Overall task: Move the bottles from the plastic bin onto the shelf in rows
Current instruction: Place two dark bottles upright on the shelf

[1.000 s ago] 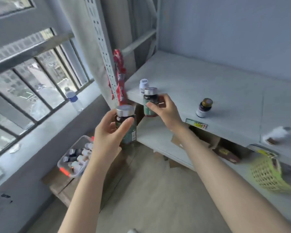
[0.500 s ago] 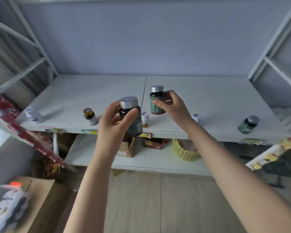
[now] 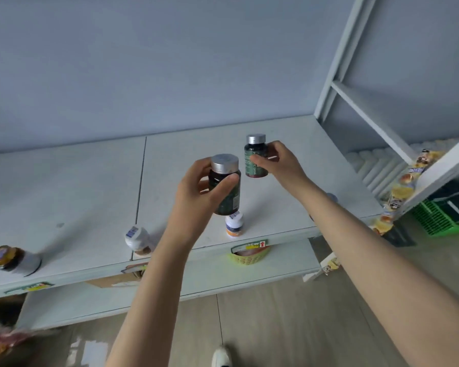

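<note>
Mid-frame, the left hand [image 3: 196, 192] is gripping a dark bottle [image 3: 225, 185] (silver cap up) above the shelf [image 3: 64, 186]. Just upper right, the right hand [image 3: 281, 161] is clasping a green-labelled bottle [image 3: 255, 156].

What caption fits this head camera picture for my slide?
Left hand grips one dark silver-capped bottle, right hand a second bottle, at a white shelf with small bottles near its edge.

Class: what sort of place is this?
Probably a small shop or stockroom: a metal shelf with label tags on its edge, pill bottles standing on it, snack packets hanging beside it.
</note>
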